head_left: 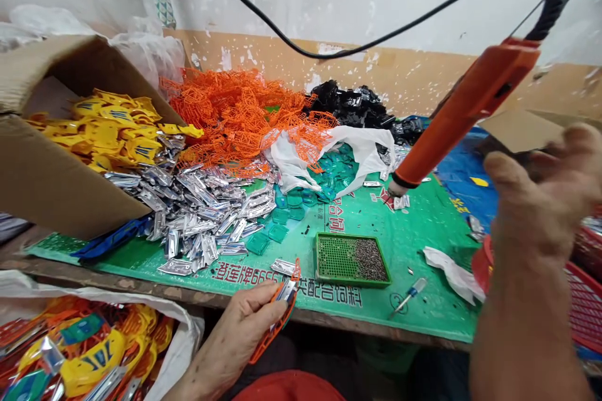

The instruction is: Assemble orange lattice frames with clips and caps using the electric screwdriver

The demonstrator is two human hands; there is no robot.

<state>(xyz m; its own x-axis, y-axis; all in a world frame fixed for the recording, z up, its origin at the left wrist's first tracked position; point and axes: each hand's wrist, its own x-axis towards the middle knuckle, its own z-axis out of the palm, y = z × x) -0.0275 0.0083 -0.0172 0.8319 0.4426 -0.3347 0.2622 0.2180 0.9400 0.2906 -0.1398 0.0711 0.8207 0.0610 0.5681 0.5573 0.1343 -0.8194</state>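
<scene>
The left hand (239, 332) curls closed around an orange plastic lattice strip (275, 333) and a silver metal piece (286, 291), just above the front edge of the desk (141, 282). Below it, a white plastic sack (185, 338) holds orange, yellow and silver parts; one yellow part (91, 357) has blue lettering that is too blurred to read for certain. The right hand (536, 200) is raised with its fingers spread, grasping nothing, just beside an orange electric hand tool (470, 109) that sits above the desk, its coiled black cord (550, 0) rising out of view. On the desk, a green printed sheet (423, 232) reads "配合饲料" along its front edge. On the sheet lie a green perforated tray (352, 259) partly filled with small dark screws (371, 260), a small screwdriver (411, 291) and a crumpled white cloth (451, 274). Farther back are heaps of silver pieces (197, 213), teal pieces (291, 207), orange lattice (239, 119) and black pieces (352, 106). Yellow pieces (113, 125) fill a cardboard box (70, 163) at the left.
</scene>
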